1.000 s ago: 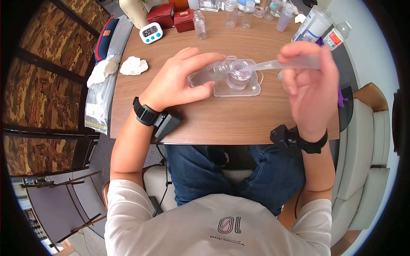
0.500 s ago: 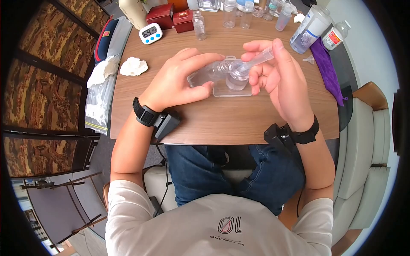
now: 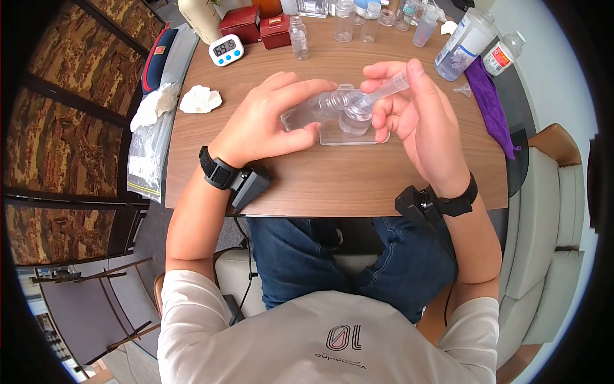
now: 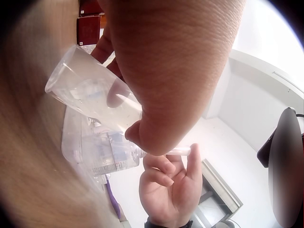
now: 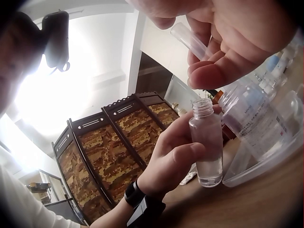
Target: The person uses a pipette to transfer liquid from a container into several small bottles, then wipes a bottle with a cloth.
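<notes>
My left hand grips a small clear bottle with an uncapped screw neck; a little liquid shows near its base. Right beside that neck, a wider clear labelled bottle stands uncapped in a shallow clear plastic tray. Between thumb and fingers, my right hand holds a translucent plastic dropper. The dropper slants down to the left, its thin end at the mouth of the wider bottle. In the right wrist view, fingers hide much of the dropper's lower part.
A white timer, red boxes and a small clear bottle stand toward the back. Crumpled tissue lies at left. At right are a large bottle, a small funnel and purple cloth.
My right hand came left with the dropper, which turned from nearly level to a steeper slant over the wider bottle. Over the last half second both hands have stayed in place.
</notes>
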`<state>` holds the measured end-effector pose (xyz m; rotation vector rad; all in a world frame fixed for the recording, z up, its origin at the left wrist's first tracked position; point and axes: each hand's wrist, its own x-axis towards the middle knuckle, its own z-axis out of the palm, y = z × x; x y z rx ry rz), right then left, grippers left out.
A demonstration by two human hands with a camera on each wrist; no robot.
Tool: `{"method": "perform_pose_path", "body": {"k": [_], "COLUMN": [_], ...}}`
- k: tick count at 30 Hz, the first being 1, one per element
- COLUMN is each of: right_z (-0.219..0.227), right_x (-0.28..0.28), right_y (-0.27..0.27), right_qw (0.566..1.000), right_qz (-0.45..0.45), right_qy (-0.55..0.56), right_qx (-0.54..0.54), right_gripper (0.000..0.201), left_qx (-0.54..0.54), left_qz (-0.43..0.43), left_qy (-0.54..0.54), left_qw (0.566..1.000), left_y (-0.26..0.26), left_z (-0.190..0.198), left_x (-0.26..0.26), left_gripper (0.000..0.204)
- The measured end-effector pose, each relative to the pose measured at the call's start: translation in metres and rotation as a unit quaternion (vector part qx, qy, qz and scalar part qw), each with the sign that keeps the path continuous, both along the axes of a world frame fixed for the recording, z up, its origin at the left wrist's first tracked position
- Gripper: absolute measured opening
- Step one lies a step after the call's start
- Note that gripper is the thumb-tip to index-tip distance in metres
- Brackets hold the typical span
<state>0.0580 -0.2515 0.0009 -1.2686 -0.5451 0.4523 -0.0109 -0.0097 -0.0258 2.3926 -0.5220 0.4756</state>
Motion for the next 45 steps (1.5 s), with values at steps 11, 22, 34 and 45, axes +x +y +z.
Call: {"method": "perform_pose_path", "body": {"k": [11, 22, 34, 45], "right_z": [0.003, 0.026, 0.014, 0.013], "right_x": [-0.001, 0.007, 0.003, 0.002], "right_y": [-0.001, -0.039, -0.029, -0.028], "right_qw": [1.0, 0.973, 0.976, 0.976], "right_qz": [-0.006, -0.07, 0.019, 0.02], "right_qy": [-0.012, -0.104, -0.107, -0.114], "right_qx": [-0.02, 0.192, 0.187, 0.186], "right_gripper": [0.048, 0.056, 0.056, 0.056], "left_qx": [0.005, 0.002, 0.0, -0.003], "left_qz": [0.003, -0.009, -0.005, -0.004], "left_qy": [0.004, -0.013, -0.008, -0.007], "left_qw": [1.0, 1.0, 1.0, 1.0], "left_y": [-0.001, 0.001, 0.0, 0.0], "left_z": [0.002, -0.002, -0.001, 0.0], "left_x": [0.0, 0.001, 0.001, 0.001], "left_gripper": [0.05, 0.051, 0.051, 0.052]}}
